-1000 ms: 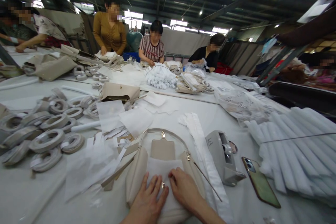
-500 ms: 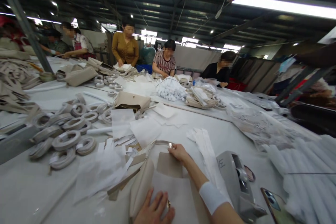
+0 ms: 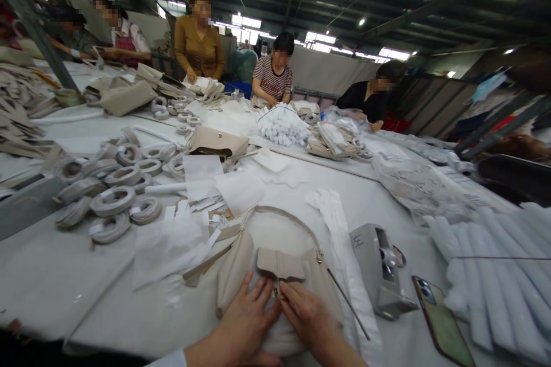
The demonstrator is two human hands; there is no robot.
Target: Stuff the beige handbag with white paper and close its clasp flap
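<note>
The left hand (image 3: 243, 321) and right hand (image 3: 307, 315) grasp a cream handbag (image 3: 279, 332) at its metal clasp (image 3: 278, 292), below the tab flap (image 3: 279, 264). The bag lies on a white worktable (image 3: 64, 275), a tape dispenser (image 3: 379, 272) and smartphone (image 3: 441, 321) beside it.

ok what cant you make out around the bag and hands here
Head view only:
- clasp of the bag: partly hidden by the left hand and right hand
- bag's lower front: hidden by both hands
- marking on the tape dispenser: too small to read
- phone: lower end cut off by the bottom edge
</note>
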